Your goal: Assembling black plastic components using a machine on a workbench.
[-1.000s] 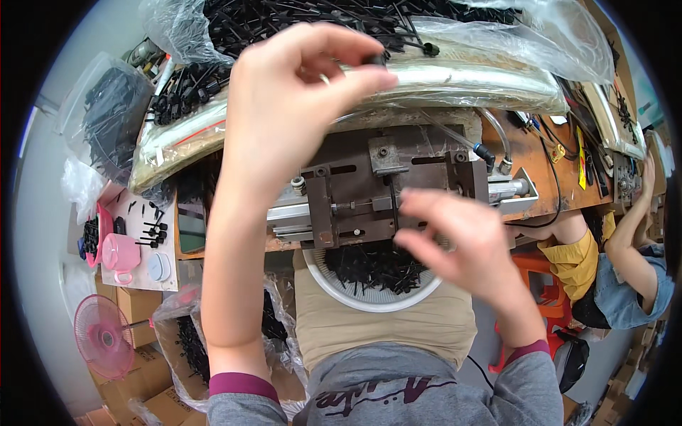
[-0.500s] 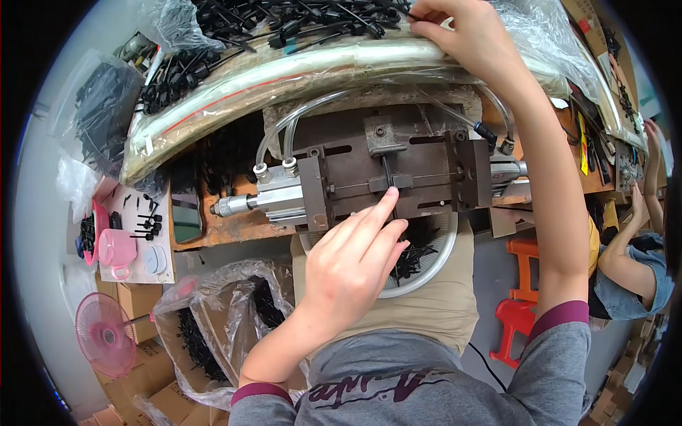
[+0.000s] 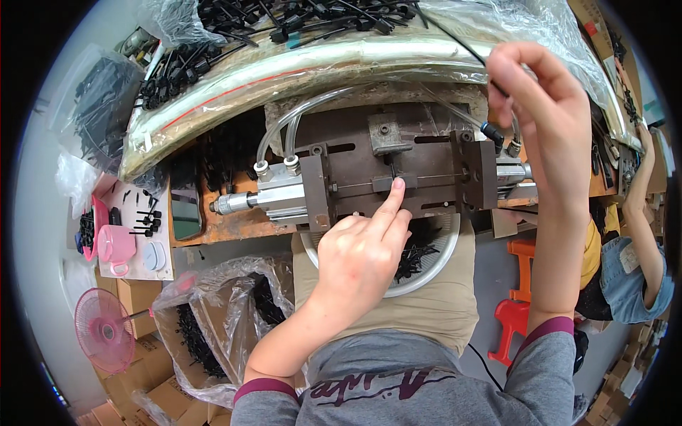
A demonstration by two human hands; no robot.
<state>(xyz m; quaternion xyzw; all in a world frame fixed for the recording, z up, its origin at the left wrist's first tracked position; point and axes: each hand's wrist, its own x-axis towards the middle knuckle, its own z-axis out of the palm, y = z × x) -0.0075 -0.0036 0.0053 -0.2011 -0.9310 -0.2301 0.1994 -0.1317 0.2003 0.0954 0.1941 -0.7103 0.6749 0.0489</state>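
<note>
My left hand (image 3: 359, 259) is over the brown metal fixture (image 3: 320, 128). Its outstretched index fingertip touches the small dark block at the fixture's centre, while the other fingers bend loosely below. I see nothing gripped in that hand. A thin black rod sits in the slot between the grey clamp bracket (image 3: 386, 135) and this fingertip. My right hand (image 3: 543, 99), raised at the upper right, pinches a long thin black plastic rod (image 3: 455, 37), which slants up and left toward the pile of black plastic parts (image 3: 334, 18). My fingers cover its lower end.
Silver air cylinders (image 3: 280, 199) with clear hoses flank the fixture. A white basket (image 3: 449, 248) of black parts rests on my lap. At left are a pink cup (image 3: 116, 245), a pink fan (image 3: 104, 330) and a plastic-lined box (image 3: 234, 319). Another person's arm (image 3: 639, 199) shows at right.
My right hand has drawn back from the pile toward the right and nearer me, bringing the black rod with it. My left hand stays at the fixture, barely shifted.
</note>
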